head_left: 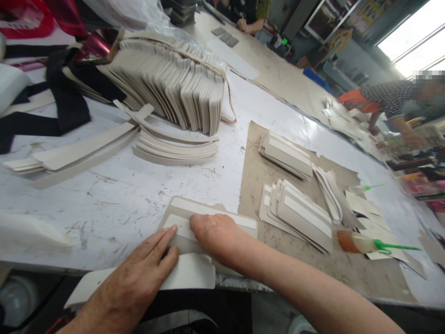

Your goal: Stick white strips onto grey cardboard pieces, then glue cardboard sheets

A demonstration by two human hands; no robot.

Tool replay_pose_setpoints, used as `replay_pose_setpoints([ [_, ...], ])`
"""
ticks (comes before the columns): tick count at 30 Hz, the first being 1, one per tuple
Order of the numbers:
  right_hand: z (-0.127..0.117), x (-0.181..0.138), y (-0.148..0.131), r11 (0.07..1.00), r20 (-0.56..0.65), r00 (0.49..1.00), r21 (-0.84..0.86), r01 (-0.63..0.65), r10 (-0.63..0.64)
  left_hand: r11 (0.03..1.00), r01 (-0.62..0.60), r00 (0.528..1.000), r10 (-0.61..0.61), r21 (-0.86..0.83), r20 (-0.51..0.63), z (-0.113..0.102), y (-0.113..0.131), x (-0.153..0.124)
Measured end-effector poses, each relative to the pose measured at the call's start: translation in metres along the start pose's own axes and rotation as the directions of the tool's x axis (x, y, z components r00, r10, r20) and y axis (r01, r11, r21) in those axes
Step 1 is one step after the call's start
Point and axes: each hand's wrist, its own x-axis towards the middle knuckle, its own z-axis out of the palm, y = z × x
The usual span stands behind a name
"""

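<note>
A flat grey-beige panel with pale strips on it lies near the table's front edge. My left hand rests on its near left part, fingers stretched out flat. Against the panel's middle presses my right hand, its fingers curled in; whatever they hold, if anything, is hidden. A cream curved piece sticks out under my left hand at the table edge. To the right, a stack of similar panels with pale strips sits on a brown sheet, and another stack lies behind it.
A long row of upright beige pieces stands at the back left, with curved strips before it. A bottle with a green nozzle lies at right. Another person works at far right; a co-worker's hands show at the back.
</note>
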Motion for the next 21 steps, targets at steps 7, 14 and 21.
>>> replay_pose_setpoints([
  [7,-0.001,0.001,-0.001,1.000,0.021,1.000,0.017,-0.007,0.007,0.998,-0.043,0.999,0.042,0.036,0.003,0.001,-0.002,0.000],
  [14,0.003,0.001,-0.001,0.999,-0.019,1.000,0.039,0.005,-0.004,0.999,-0.013,1.000,0.013,0.049,-0.006,0.003,-0.004,-0.001],
  [21,0.016,0.006,0.005,0.997,-0.098,0.995,0.067,0.038,-0.031,0.990,0.004,0.999,-0.009,0.140,0.034,0.002,-0.004,0.017],
])
